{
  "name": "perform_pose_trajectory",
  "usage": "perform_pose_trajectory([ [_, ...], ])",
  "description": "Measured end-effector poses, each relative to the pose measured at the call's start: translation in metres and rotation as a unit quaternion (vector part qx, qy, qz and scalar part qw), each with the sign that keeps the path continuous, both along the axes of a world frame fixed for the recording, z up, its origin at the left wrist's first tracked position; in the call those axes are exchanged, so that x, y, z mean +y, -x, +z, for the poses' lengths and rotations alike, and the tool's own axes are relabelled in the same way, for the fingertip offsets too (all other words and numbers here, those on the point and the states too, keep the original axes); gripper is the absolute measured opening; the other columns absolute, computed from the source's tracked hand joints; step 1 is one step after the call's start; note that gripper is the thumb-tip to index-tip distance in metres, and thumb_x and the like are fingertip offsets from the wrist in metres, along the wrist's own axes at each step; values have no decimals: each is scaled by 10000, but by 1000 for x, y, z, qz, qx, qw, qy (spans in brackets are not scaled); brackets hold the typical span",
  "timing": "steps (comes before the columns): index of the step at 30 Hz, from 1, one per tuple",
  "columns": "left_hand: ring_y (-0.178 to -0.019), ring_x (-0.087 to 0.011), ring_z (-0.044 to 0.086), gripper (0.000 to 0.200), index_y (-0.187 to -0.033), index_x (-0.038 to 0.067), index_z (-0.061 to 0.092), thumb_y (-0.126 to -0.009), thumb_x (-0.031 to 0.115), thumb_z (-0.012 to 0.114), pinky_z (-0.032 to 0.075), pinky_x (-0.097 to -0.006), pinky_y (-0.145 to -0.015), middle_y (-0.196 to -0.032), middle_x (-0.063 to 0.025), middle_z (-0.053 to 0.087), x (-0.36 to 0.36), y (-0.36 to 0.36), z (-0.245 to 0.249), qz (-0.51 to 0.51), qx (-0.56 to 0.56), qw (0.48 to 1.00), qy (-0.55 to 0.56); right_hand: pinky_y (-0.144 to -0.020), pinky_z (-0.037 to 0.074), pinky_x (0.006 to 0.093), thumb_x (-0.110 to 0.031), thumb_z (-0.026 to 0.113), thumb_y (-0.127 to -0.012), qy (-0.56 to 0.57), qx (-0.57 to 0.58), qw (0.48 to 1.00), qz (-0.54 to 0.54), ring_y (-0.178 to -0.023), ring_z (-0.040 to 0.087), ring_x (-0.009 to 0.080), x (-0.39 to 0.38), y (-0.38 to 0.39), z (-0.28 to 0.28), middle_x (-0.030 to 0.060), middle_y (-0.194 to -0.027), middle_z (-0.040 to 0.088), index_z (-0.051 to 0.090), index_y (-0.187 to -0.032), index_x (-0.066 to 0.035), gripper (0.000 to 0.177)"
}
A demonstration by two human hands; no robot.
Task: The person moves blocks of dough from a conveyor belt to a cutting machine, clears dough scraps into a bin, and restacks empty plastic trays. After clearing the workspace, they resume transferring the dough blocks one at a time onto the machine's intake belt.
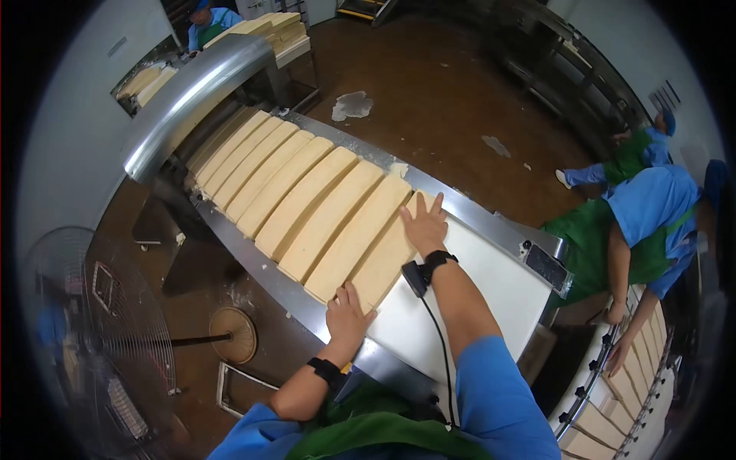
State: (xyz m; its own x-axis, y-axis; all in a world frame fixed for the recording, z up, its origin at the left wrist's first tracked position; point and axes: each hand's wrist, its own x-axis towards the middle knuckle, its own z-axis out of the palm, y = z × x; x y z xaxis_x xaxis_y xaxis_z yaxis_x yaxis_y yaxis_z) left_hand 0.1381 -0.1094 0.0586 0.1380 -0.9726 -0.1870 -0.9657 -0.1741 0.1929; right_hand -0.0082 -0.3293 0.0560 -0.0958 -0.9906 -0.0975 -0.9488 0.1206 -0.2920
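A row of long, pale yellow slabs, dough-like in look, lies side by side across a conveyor. The slab nearest me has one of my hands at each end. On its far end my right hand rests with fingers spread. At its near left end my left hand touches it, fingers extended and apart. Just beyond lies another slab, close alongside. Bare white belt shows on my side of the row. Each wrist wears a black band, and a cable hangs from the right one.
A curved metal hood spans the conveyor's far end. Metal rails edge the belt. At right, a co-worker in a green apron reaches over another slab-filled conveyor. A large fan guard stands at left. Other people are farther off.
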Motion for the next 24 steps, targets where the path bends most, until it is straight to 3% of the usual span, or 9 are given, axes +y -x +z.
perform_pose_trajectory([
  [3,-982,-340,535,966,-1386,-75,309,-741,522,711,462,-379,-866,-1259,-232,458,2,1,-5,-2,-9,1000,-1,-1017,385,491,-534,507,-875,-72,-5,996,-46,-1283,396,406,-2,-15,16,220,-1542,155,310,-1473,-159,732],
  [6,-1011,-357,524,987,-1400,-73,290,-741,533,706,451,-388,-889,-1292,-245,442,5,0,-13,-14,-3,1000,12,-936,459,480,-460,582,-819,-68,-32,993,-95,-1175,474,432,9,-2,24,239,-1481,212,393,-1343,-108,659],
  [11,-1061,-438,498,920,-1365,-60,292,-727,405,764,439,-461,-925,-1275,-277,399,12,19,12,-153,117,981,3,-927,462,461,-441,655,-750,-102,-56,959,-260,-1132,501,406,67,94,49,210,-1456,217,351,-1359,-97,762],
  [15,-1006,-475,513,901,-1326,-69,267,-712,334,789,491,-485,-849,-1217,-286,379,27,73,37,-217,294,916,-165,-882,421,519,-448,651,-757,-36,12,949,-312,-1405,177,407,141,191,44,202,-1462,256,318,-1412,-25,847],
  [16,-937,-473,537,908,-1322,-71,264,-692,288,809,519,-480,-784,-1177,-299,388,36,88,26,-264,250,919,-149,-898,438,479,-502,655,-727,-57,19,942,-330,-1329,338,440,157,206,58,352,-1514,-10,317,-1385,45,920],
  [17,-937,-473,537,908,-1322,-71,264,-692,288,809,519,-480,-784,-1177,-299,388,42,105,25,-291,249,911,-153,-921,438,482,-485,664,-729,-61,-35,928,-367,-1311,367,438,172,222,63,353,-1507,7,314,-1380,40,907],
  [20,-995,-472,500,877,-1303,-78,275,-678,217,815,496,-477,-839,-1147,-296,393,60,146,26,-277,238,924,-111,-958,432,484,-418,703,-710,28,-16,904,-427,-1257,419,471,219,259,36,348,-1498,37,282,-1372,35,906],
  [22,-1061,-454,447,814,-1291,-72,303,-695,179,797,462,-467,-894,-1128,-283,383,70,173,34,-295,261,919,-12,-986,429,496,-318,737,-684,75,-212,815,-534,-1265,408,469,259,287,54,299,-1474,109,242,-1383,-11,910],
  [24,-1103,-453,414,781,-1301,-50,323,-701,150,782,440,-462,-924,-1163,-289,366,78,207,35,-307,290,906,20,-948,448,497,-320,723,-700,174,-199,796,-545,-1137,498,487,306,322,58,307,-1425,182,243,-1348,12,872],
])
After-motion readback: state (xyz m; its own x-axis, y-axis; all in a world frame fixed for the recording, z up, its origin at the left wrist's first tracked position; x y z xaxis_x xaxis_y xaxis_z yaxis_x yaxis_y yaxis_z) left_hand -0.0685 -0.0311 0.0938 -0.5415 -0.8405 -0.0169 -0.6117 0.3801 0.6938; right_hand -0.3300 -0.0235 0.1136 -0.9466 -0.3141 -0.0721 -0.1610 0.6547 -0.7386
